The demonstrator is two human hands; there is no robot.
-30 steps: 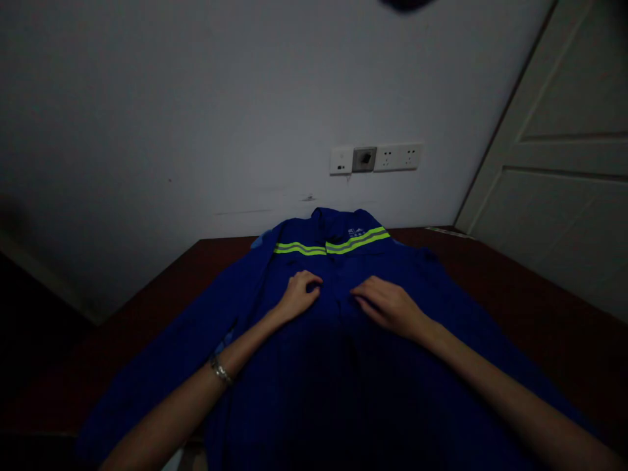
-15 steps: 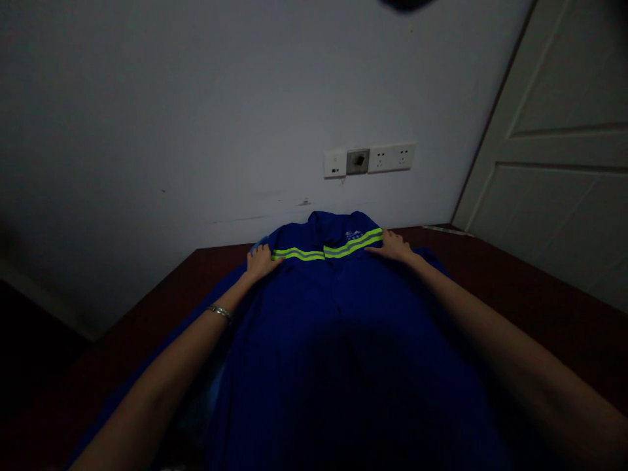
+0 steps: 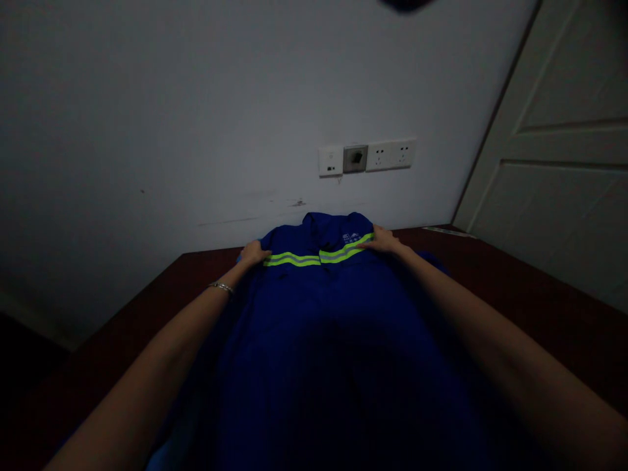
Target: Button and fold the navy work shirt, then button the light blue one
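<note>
A dark blue work jacket [image 3: 314,301] lies spread out, front side up, with its collar toward the wall. Across its chest runs a yellow-green reflective stripe [image 3: 294,260], and small white print sits above the stripe on the right. My left hand [image 3: 254,253] grips the jacket's left edge at the stripe, thumb on top and the other fingers curled out of sight. At the stripe's other end, my right hand [image 3: 384,240] pinches the right edge in the same way. Deep shadow hides the lower part of the jacket.
Beneath the jacket is a dark red tabletop [image 3: 515,281] that meets a pale wall [image 3: 147,131]. Sockets and switches [image 3: 390,155] are set in the wall above the collar. A white panelled door [image 3: 564,150] stands at the right. Light blue cloth [image 3: 171,451] shows at lower left.
Both hands have closed on the jacket's edges, where the fingers lay flatter before. In the picture, hands and jacket top sit slightly further left, and the chest looks smoother.
</note>
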